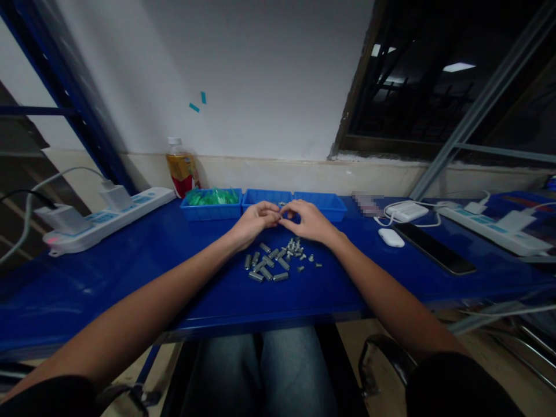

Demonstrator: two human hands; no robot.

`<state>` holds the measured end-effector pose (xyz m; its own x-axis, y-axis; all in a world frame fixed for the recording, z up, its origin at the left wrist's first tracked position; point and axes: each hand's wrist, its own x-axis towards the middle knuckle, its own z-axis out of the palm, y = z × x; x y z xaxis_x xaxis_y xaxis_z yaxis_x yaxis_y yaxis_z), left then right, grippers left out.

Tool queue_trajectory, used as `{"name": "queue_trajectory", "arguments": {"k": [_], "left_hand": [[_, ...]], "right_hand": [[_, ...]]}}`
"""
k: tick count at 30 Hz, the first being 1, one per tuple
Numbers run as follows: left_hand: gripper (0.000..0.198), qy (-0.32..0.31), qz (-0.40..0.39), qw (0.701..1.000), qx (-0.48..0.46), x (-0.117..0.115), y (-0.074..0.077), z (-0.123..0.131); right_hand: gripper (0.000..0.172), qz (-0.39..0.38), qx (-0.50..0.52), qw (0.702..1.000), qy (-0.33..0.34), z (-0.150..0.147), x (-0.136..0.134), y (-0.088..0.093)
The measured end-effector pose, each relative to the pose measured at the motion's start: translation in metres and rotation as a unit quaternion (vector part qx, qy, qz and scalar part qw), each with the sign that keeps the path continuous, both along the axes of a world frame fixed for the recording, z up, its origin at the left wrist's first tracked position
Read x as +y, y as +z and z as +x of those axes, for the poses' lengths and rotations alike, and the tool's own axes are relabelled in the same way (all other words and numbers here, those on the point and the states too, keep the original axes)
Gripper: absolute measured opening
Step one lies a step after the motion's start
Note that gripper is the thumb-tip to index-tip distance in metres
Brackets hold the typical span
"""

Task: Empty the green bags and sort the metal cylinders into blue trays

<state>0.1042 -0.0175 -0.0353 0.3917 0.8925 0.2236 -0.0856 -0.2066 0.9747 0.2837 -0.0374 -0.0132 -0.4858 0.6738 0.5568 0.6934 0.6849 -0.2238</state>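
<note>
My left hand [259,221] and my right hand [305,220] meet above the blue tabletop [208,289], just in front of the blue bins. The fingers of both are pinched together at the tips, and whatever sits between them is too small and covered to make out. Below the hands lie several grey metal hexagonal standoffs [268,262], loose on the table. To their right is a small heap of silvery screws [295,248], with a few scattered apart from it.
Three blue bins stand along the wall: the left bin [211,214] holds green plastic, the middle bin [256,197] is partly hidden by my hands, then the right bin [324,202]. A bottle [181,168], power strips [117,214], a phone [434,248] and a white earbud case [391,237] flank them.
</note>
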Motion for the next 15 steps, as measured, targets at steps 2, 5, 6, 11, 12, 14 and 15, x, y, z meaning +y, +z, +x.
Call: {"name": "queue_trajectory", "arguments": {"k": [2,5,6,11,12,14,15], "left_hand": [[0.030,0.006,-0.042,0.999,-0.034,0.000,0.002,0.000],[0.034,0.016,-0.031,0.999,-0.004,0.000,0.001,0.000],[0.033,0.020,-0.009,1.000,0.020,-0.001,0.000,0.000],[0.020,-0.010,0.244,0.936,0.252,-0.010,-0.003,0.004],[0.021,-0.037,0.301,0.907,0.293,-0.012,-0.004,0.005],[0.024,-0.088,0.373,0.856,0.347,-0.015,-0.003,0.006],[0.024,-0.101,0.386,0.842,0.364,-0.016,-0.003,0.006]], "right_hand": [[0.013,0.001,-0.003,1.000,0.022,-0.007,-0.003,-0.001],[0.011,0.017,-0.006,1.000,0.018,-0.006,-0.002,0.000],[0.011,0.027,-0.006,1.000,0.003,-0.002,0.000,0.000],[0.023,0.079,0.007,0.977,-0.197,0.029,0.015,0.001],[0.025,0.083,0.005,0.968,-0.238,0.036,0.017,0.001],[0.025,0.082,0.000,0.953,-0.292,0.044,0.019,0.001],[0.025,0.077,-0.001,0.951,-0.300,0.045,0.019,0.002]]}}
